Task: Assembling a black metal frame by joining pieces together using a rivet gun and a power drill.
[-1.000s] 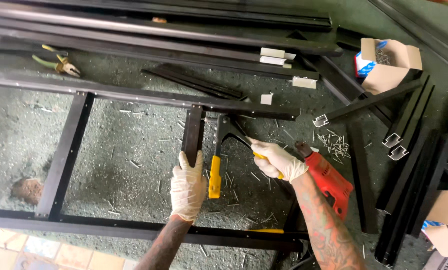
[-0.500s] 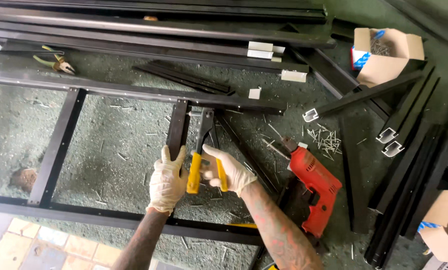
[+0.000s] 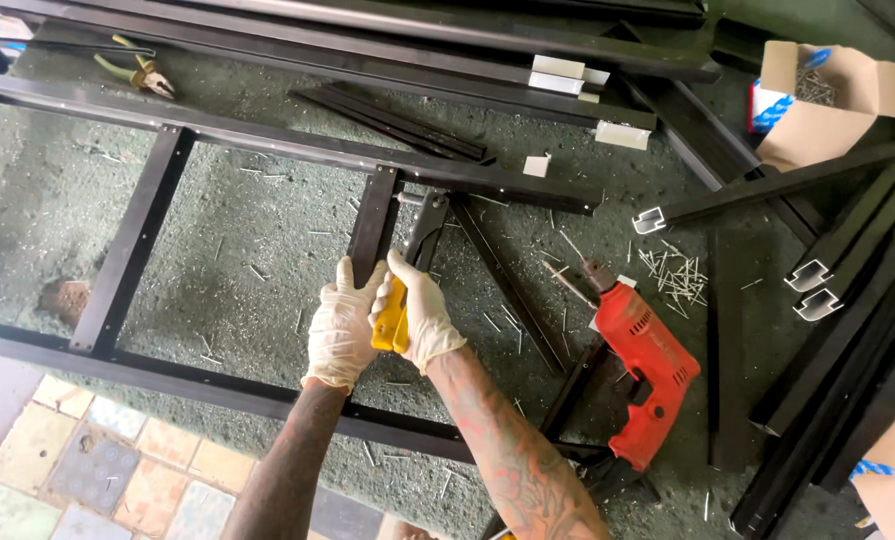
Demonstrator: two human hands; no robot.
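Observation:
A black hand riveter (image 3: 423,235) with yellow grips (image 3: 389,318) points up at the joint where a short upright bar (image 3: 374,222) meets the long top rail of a black metal frame (image 3: 268,138). My left hand (image 3: 343,325) and my right hand (image 3: 423,312), both in white gloves, squeeze the yellow handles together from either side. The left hand also rests against the upright bar. The tool's nose is partly hidden against the rail.
A red power drill (image 3: 640,362) lies on the green floor to the right, beside loose rivets (image 3: 674,275). An open cardboard box (image 3: 830,100) of fasteners sits top right. Pliers (image 3: 138,75) lie top left. Black metal profiles (image 3: 828,300) are stacked at right; tiles show bottom left.
My right hand left the spot near the drill and joined the left on the riveter. The yellow handles, apart before, are now squeezed together.

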